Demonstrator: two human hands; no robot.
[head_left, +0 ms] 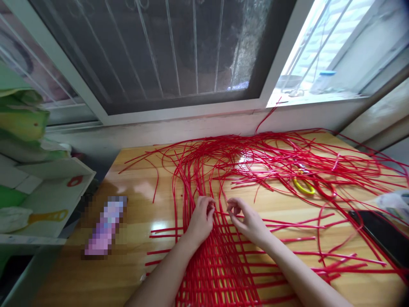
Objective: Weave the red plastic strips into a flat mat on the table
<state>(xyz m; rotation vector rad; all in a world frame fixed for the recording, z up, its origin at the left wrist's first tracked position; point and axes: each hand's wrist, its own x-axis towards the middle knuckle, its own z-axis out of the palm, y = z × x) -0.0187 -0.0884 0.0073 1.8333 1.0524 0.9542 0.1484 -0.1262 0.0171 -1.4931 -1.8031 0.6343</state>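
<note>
A woven mat of red plastic strips point(220, 264) lies on the wooden table point(134, 260) in front of me, its long loose ends fanning out toward the window. My left hand point(200, 219) rests on the mat's far edge with fingers curled, pinching a red strip. Just to its right, my right hand point(246, 217) is also curled, thumb and fingers pinched on a strip at the same edge. The two hands are a few centimetres apart.
Loose red strips point(287, 162) cover the table's far and right side, with yellow-handled scissors point(303, 185) among them. A dark phone point(381, 234) lies at the right edge. A blurred purple object point(107, 226) lies at left. White shelves point(47, 192) stand left; a window point(166, 55) runs behind.
</note>
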